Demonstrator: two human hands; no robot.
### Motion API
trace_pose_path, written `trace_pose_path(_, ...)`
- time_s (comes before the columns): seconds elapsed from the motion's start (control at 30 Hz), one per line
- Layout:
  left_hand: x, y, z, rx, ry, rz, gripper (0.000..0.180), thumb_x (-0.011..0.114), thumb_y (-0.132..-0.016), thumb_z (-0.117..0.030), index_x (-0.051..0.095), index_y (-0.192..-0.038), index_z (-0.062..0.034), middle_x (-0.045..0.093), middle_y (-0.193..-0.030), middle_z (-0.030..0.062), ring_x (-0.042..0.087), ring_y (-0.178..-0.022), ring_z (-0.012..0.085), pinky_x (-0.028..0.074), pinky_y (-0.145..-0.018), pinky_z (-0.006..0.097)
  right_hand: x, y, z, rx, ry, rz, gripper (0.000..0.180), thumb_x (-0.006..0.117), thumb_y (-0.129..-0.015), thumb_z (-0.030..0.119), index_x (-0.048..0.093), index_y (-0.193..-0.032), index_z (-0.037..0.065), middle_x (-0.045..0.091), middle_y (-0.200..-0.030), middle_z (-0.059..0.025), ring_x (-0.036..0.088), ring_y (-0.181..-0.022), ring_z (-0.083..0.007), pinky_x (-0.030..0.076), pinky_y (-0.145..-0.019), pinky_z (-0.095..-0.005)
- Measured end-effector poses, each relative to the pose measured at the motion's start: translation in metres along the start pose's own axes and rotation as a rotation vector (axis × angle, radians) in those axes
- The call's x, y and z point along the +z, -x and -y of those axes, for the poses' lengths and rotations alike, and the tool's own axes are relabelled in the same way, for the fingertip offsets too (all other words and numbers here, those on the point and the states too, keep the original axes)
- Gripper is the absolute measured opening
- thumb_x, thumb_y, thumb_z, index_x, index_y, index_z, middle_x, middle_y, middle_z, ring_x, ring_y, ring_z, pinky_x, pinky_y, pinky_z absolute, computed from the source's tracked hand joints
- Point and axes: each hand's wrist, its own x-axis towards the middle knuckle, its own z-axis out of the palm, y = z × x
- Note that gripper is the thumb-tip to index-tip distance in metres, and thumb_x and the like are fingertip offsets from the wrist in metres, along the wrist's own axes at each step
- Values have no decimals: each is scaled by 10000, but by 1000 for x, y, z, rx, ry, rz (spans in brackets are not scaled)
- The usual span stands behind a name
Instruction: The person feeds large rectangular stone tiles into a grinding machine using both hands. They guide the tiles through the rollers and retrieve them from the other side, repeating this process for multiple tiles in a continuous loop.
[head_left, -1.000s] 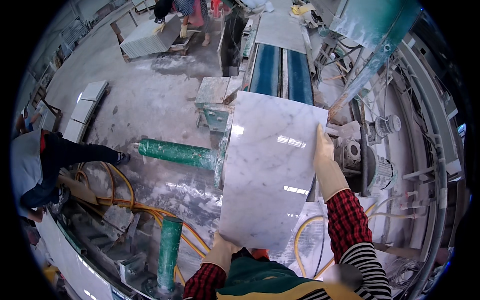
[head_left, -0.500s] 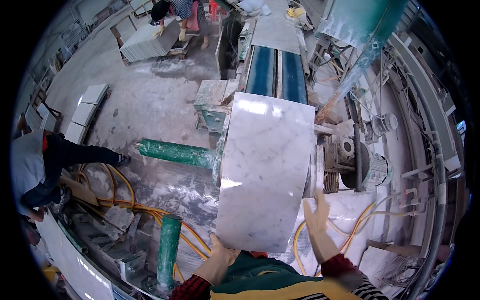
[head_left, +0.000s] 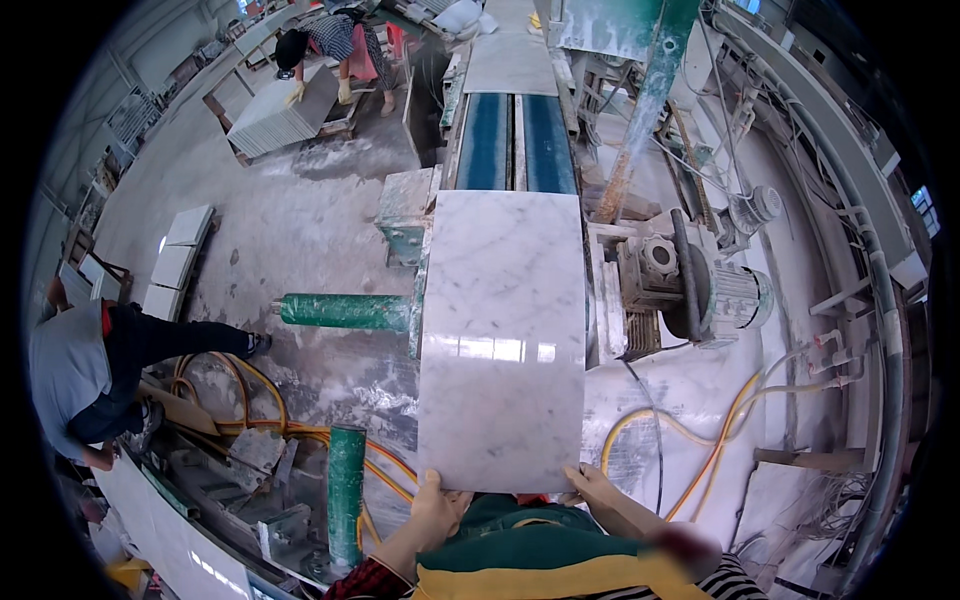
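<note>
A polished white marble slab (head_left: 503, 400) with grey veining lies lengthwise in front of me. Its far end rests over the blue conveyor belts (head_left: 487, 140), and its near end reaches my waist. My left hand (head_left: 438, 505) is closed on the near left corner, thumb on top, the other fingers mostly hidden beneath. At the near right corner my right hand (head_left: 597, 493) grips the edge in the same way. Further along the conveyor lies another pale slab (head_left: 510, 62).
A green roller (head_left: 345, 318) juts out on the left; an upright green post (head_left: 346, 495) stands nearer. Right of the slab sits a motor (head_left: 735, 298), with yellow hoses (head_left: 725, 450) below. One co-worker (head_left: 75, 355) is at far left, another (head_left: 340, 45) bends over stacked slabs (head_left: 280, 115).
My right hand, open and off the slab's right side before, now grips its near right corner. The slab has turned from a slant to nearly straight along the conveyor. My view has shifted slightly.
</note>
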Motion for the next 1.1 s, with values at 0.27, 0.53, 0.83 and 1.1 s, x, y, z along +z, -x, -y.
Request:
trace_pose_path(0.27, -4, 20, 0, 169, -172, 142, 518, 364, -1170, -288, 274, -1560, 41, 390, -1589, 290, 455, -1457, 469, 416, -1240, 588, 9, 25, 27, -34, 6, 3, 429, 576, -1096, 370, 614, -1259, -25, 694, -926, -97, 681, -658, -152, 558, -599, -246)
trace_pose_path(0.53, 6, -8, -20, 206, -382, 552, 484, 372, -1153, -242, 349, -1509, 86, 448, -1557, 275, 475, -1460, 417, 416, -1242, 539, 6, -9, 50, -166, 7, -208, 415, 573, -1079, 390, 675, -1082, -12, 679, -761, -79, 624, -508, -167, 504, -483, -270)
trace_pose_path(0.83, 159, -69, -54, 247, -273, 490, 402, 422, -1148, -246, 474, -1396, 67, 624, -1358, 261, 646, -1256, 385, 547, -1101, 497, -16, -116, 146, -323, -369, -391, 423, 682, -1025, 434, 660, -1124, 23, 678, -882, -63, 624, -617, -159, 473, -496, -256)
trace_pose_path(1.1, 120, -77, -100, 332, -934, 360, 517, 624, -1071, -445, 625, -1200, 56, 731, -1035, 183, 759, -866, 264, 668, -800, 403, 1, -91, 123, -320, -363, -411, 508, 689, -1021, 497, 646, -1142, 5, 694, -842, -101, 656, -644, -169, 526, -565, -255)
